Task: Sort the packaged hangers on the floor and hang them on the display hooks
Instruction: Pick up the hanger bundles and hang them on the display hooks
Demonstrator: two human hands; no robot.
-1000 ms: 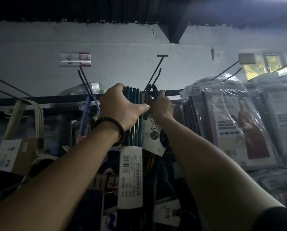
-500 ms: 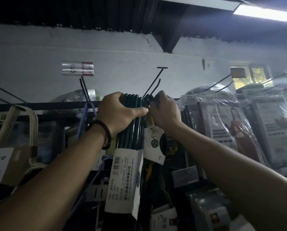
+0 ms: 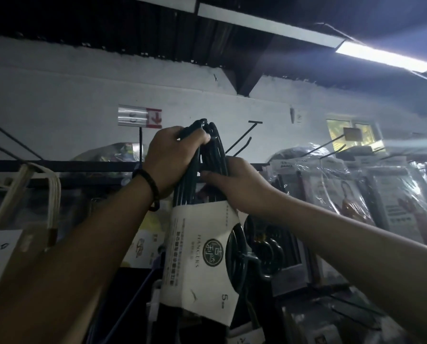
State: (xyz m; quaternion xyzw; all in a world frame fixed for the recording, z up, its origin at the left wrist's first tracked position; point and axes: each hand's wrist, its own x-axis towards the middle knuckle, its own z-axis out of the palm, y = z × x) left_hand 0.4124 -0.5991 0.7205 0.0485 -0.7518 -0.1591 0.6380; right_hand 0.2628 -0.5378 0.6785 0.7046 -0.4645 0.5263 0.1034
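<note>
Two hands are raised in front of the camera, and both hold one pack of dark hangers. Nearest to the camera, under all the fingers, a white paper sleeve wraps the pack; it shows the word HANGERS, a round green mark and the number 5. Just above the sleeve the right hand grips the hanger necks, with its fingers curled round them. The left hand is higher, and its fingers are closed tight round the bent top ends of the hangers. A dark beaded wristband sits on the left wrist.

To the right of the left fingers and above the right fingers, a bare wire hook with two prongs points out. The pack is near it but not on it; a strip of wall shows between them.

Behind the fingers a dark rail runs from side to side. Some pale hangers hang far to the left of the left hand. To the right of the right hand, goods in clear plastic bags hang on other hooks. Up and to the left of the left fingers, a small tag stands before the wall. Far above the right hand a long lamp shines.
</note>
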